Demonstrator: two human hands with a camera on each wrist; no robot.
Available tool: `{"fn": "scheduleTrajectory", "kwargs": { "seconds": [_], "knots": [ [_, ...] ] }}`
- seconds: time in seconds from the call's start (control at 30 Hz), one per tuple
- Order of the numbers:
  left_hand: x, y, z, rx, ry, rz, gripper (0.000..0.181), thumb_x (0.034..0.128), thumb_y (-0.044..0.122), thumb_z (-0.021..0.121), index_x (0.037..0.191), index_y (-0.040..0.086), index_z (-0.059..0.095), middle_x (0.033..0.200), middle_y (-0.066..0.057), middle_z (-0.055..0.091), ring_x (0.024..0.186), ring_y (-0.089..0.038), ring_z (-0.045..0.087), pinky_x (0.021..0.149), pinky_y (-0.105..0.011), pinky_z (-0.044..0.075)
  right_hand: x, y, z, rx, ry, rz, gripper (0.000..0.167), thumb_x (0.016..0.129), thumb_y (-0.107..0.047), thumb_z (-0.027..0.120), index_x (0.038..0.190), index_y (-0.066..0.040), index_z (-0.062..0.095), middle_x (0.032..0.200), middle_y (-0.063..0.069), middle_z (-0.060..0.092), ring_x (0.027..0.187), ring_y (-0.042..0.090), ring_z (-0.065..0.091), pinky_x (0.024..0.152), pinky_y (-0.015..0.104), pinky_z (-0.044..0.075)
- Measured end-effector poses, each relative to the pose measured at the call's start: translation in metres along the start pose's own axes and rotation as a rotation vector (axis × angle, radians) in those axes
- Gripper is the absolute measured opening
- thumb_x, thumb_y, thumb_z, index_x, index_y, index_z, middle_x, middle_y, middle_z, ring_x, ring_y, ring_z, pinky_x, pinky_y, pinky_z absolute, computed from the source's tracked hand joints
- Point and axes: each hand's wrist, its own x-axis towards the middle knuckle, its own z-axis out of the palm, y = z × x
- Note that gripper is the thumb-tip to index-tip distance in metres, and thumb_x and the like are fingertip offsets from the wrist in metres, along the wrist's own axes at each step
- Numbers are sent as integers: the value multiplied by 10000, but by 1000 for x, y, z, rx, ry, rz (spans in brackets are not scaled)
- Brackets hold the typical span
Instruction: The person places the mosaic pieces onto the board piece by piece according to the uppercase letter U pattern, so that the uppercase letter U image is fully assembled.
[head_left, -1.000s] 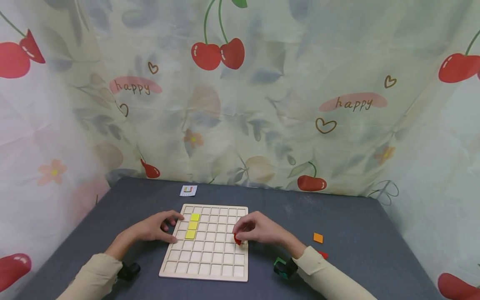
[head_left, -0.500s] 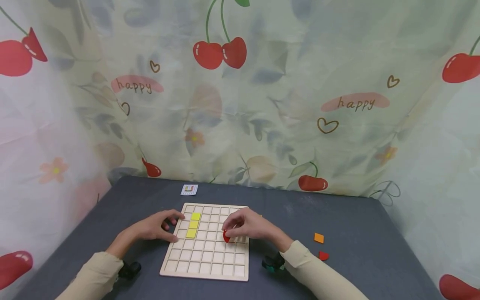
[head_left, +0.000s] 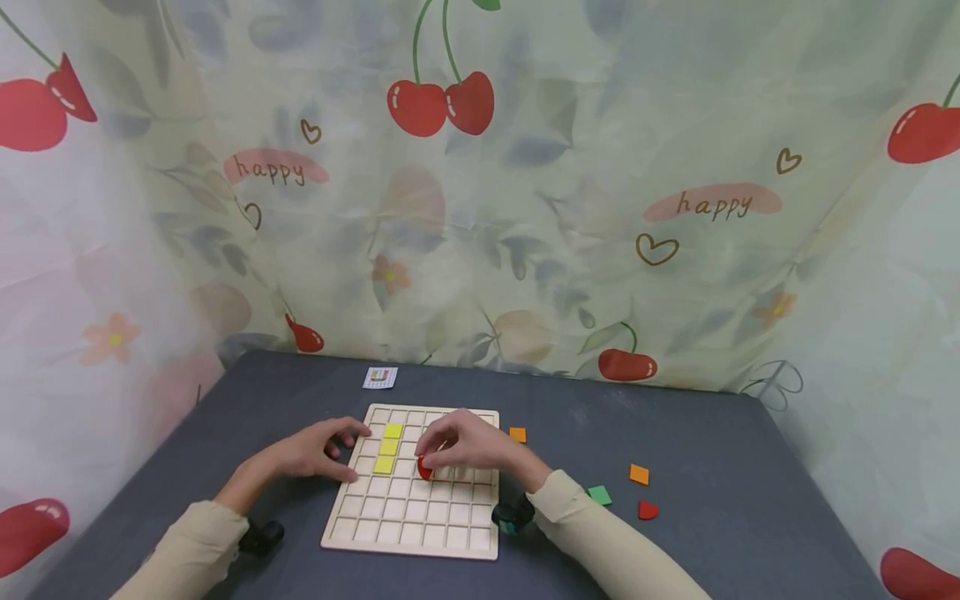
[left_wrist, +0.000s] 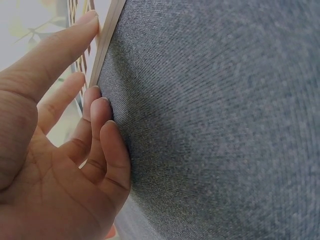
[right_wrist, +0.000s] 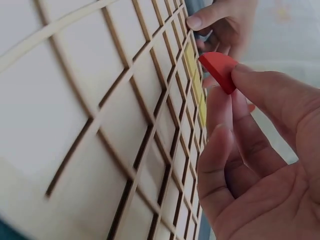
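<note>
Board (head_left: 408,532) flat on the dark table (head_left: 720,475), pale, divided by ridges into a grid of square cells. Left hand (head_left: 318,450) at the left edge of the board, thumb and forefinger wide apart with tips at the rim, remaining fingers loosely bent; nothing held. Right hand (head_left: 468,442) over the middle of the board, thumb and fingertips narrow, pinching a red piece (right_wrist: 218,70). Red piece over the grid, right of the nearest yellow square, tilted on edge, one side curved; contact with the board not determinable. Three yellow squares (head_left: 388,447) in a line from near to far, set in the second column from the left, second to fourth rows from the far side.

Right of the board: orange square (head_left: 518,434) near its far part; second orange square (head_left: 639,474) well apart, farther right; green piece (head_left: 599,495) just beside the right sleeve (head_left: 600,533); second red piece (head_left: 648,509) slightly nearer than the second orange square, partly rounded. Small printed card (head_left: 380,377) beyond the board, toward the far left. Patterned curtain (head_left: 525,283) behind the table.
</note>
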Motion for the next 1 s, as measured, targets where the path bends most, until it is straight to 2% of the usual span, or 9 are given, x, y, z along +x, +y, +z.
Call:
{"fn": "scheduleTrajectory", "kwargs": {
  "seconds": [0.1, 0.27, 0.53, 0.7, 0.87, 1.0],
  "knots": [
    [0, 1, -1, 2, -2, 9, 651, 820, 246, 882, 1362, 68, 568, 1083, -73, 512, 915, -245, 506, 795, -412, 415, 7, -2, 4, 17, 3, 2, 148, 932, 22, 720, 1070, 75, 726, 942, 2, 725, 875, 160, 681, 755, 301, 533],
    [-1, 0, -1, -4, -6, 24, 649, 821, 236, 881, 1361, 59, 566, 1088, -77, 516, 911, -248, 507, 789, -405, 415, 16, -2, 12, 36, -11, -7, 151, 938, 16, 714, 1079, 71, 729, 980, 79, 731, 903, 186, 688, 777, 277, 526],
    [0, -1, -1, -3, -6, 23, 649, 821, 250, 881, 1360, 69, 568, 1103, -83, 520, 920, -247, 509, 799, -415, 421, 29, -2, 25, 32, 8, -1, 145, 931, 53, 702, 1072, 69, 734, 911, -39, 725, 824, 100, 672, 720, 245, 512],
    [-1, 0, -1, 7, -5, 19, 648, 816, 242, 885, 1354, 68, 569, 1101, -82, 523, 918, -252, 514, 797, -422, 427, 37, -4, 31, 12, 11, -10, 144, 931, 38, 712, 1071, 57, 739, 924, -1, 733, 837, 88, 675, 768, 249, 523],
    [-3, 2, -2, 8, 0, 32, 648, 812, 224, 888, 1351, 63, 566, 1093, -80, 522, 912, -253, 517, 790, -423, 430, 42, -5, 37, -15, 9, -8, 130, 929, 30, 720, 1055, 26, 749, 922, -17, 724, 831, 73, 666, 768, 243, 522],
    [-2, 1, -1, 5, -5, 51, 640, 817, 224, 883, 1349, 56, 568, 1087, -81, 523, 900, -248, 515, 787, -419, 425, 45, -4, 40, -46, 1, -4, 116, 931, 4, 728, 1044, 14, 751, 935, 18, 727, 823, 59, 653, 766, 229, 511]
  ]
}}
